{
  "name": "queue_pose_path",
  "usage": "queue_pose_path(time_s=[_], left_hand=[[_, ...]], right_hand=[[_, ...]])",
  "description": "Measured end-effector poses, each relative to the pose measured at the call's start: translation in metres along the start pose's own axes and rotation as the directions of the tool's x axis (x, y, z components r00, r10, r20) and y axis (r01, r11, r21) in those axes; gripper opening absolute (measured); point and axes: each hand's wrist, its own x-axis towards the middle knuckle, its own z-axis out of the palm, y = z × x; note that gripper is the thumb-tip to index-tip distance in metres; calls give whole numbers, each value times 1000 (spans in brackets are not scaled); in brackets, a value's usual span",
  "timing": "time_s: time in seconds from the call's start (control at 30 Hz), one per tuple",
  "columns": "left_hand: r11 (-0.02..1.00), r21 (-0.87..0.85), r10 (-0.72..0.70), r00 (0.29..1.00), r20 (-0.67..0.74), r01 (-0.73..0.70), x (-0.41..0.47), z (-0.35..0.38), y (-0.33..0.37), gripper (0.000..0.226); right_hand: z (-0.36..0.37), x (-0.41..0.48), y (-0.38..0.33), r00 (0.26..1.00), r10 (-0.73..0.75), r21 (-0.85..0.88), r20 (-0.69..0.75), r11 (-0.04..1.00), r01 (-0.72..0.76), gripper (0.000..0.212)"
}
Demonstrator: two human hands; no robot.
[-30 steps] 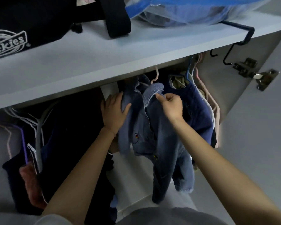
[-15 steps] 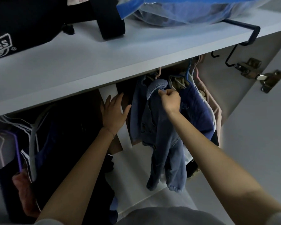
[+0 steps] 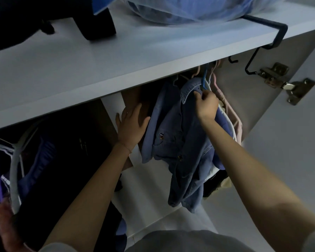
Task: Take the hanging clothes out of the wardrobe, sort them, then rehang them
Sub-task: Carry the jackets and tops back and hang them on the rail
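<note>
A blue denim jacket [image 3: 178, 142] hangs under the wardrobe shelf [image 3: 116, 70], right of centre. My right hand [image 3: 206, 104] pinches its collar just below a blue hanger [image 3: 205, 79]. My left hand [image 3: 130, 124] is spread with straight fingers against the brown divider panel [image 3: 135, 99], next to the jacket's left side. Behind the jacket hang a darker blue garment [image 3: 224, 120] and a pink one [image 3: 235, 115]. Dark clothes [image 3: 49, 160] on white and purple hangers fill the left section.
A black bag [image 3: 44, 17] and a blue plastic-wrapped bundle [image 3: 189, 10] lie on the shelf. A black hook [image 3: 262, 51] clips over the shelf edge at the right. The open door's metal hinge [image 3: 287, 84] juts out at the right.
My right hand has carried the jacket's collar rightward and up toward the hangers. My left hand let the jacket go and now lies against the divider.
</note>
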Motion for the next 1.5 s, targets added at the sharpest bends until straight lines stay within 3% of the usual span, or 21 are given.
queue_pose_path(time_s=[0.23,0.47,0.67,0.9,1.1,1.3,1.5], left_hand=[[999,-17,28,1000,5,-28,1,4,14,58],[994,-53,96,995,4,-96,-8,13,20,58],[983,-28,183,979,93,-181,-15,34,38,66],[931,-15,362,915,176,-365,-40,64,77,65],[890,18,440,870,224,-455,-92,72,112,75],[866,45,474,845,248,-499,-155,76,146,74],[844,-41,517,793,321,-534,-242,90,200,68]], right_hand=[[-7,9,2,1000,16,-63,-16,998,-17,29],[-18,-14,6,996,-93,-77,5,993,93,11],[-37,-54,30,944,-331,-215,20,920,327,44],[-79,-114,63,903,-429,-478,17,790,384,55],[-125,-167,97,979,-193,-535,67,821,198,66],[-177,-227,133,997,-70,-542,32,837,76,67],[-256,-302,182,998,40,-546,55,838,-3,68]])
